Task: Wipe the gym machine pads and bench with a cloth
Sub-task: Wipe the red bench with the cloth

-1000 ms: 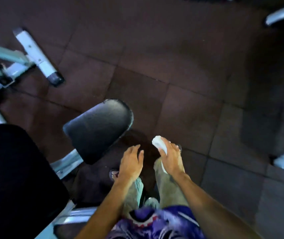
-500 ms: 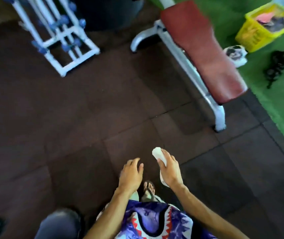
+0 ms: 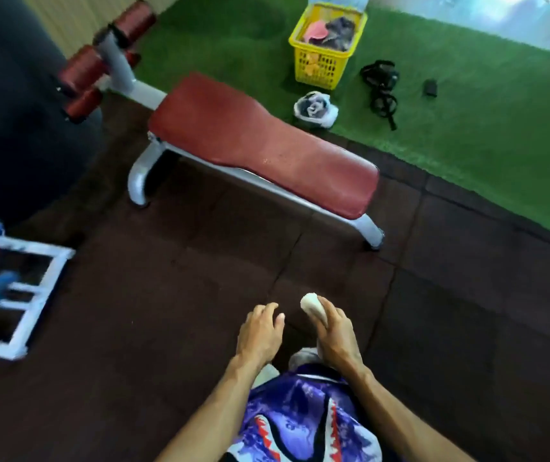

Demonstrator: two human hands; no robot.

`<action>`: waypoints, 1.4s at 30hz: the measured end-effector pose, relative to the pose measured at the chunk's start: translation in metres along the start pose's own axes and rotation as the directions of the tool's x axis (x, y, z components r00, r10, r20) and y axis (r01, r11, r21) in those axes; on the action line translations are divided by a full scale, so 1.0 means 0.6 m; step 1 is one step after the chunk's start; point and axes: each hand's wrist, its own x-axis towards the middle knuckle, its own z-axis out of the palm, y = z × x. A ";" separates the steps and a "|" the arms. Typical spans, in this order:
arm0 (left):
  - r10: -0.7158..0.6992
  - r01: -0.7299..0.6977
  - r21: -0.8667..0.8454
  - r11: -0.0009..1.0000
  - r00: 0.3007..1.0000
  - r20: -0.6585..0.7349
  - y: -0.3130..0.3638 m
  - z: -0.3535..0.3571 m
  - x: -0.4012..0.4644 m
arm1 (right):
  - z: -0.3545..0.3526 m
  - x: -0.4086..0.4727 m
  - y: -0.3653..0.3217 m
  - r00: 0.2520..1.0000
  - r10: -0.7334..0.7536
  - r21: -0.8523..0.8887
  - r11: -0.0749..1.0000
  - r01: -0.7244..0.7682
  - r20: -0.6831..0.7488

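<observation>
A red padded bench (image 3: 260,145) on a grey frame stands across the dark floor ahead of me, with red roller pads (image 3: 96,65) at its far left end. My right hand (image 3: 337,335) is shut on a rolled white cloth (image 3: 312,305), held low in front of my body and well short of the bench. My left hand (image 3: 260,331) hangs beside it with the fingers loosely apart and nothing in it.
A white dumbbell rack (image 3: 10,288) with blue weights sits at the left. On green turf behind the bench are a yellow basket (image 3: 325,51) of cloths, a white bundle (image 3: 315,108) and black straps (image 3: 382,91). A large black shape (image 3: 10,111) fills the upper left.
My view has swung away from the black machine pad toward the red bench, which now lies nearer and centred. Both hands keep the same pose, the cloth still in my right hand.
</observation>
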 end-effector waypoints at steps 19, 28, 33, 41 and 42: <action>0.204 -0.228 0.248 0.941 0.972 0.119 0.110 -0.218 0.616 | 0.001 0.506 -0.077 0.916 0.335 0.280 0.921 -0.270 -0.221; 0.555 -0.486 0.379 0.787 0.827 -0.093 0.157 -0.220 1.028 | -0.005 0.858 -0.013 0.822 0.209 0.165 0.976 -0.142 -0.529; 0.650 -0.533 0.540 0.652 0.759 -0.034 0.158 -0.196 1.183 | 0.021 1.043 0.001 0.735 0.047 -0.068 0.990 -0.126 -0.676; 0.626 -0.429 0.675 0.601 0.777 -0.063 0.150 -0.162 1.215 | 0.099 1.022 0.023 0.789 -0.130 -0.365 0.922 -0.126 -0.601; 0.624 -0.425 0.677 0.601 0.779 -0.065 0.152 -0.162 1.214 | 0.098 0.992 0.051 0.801 -0.158 -0.411 0.904 -0.118 -0.577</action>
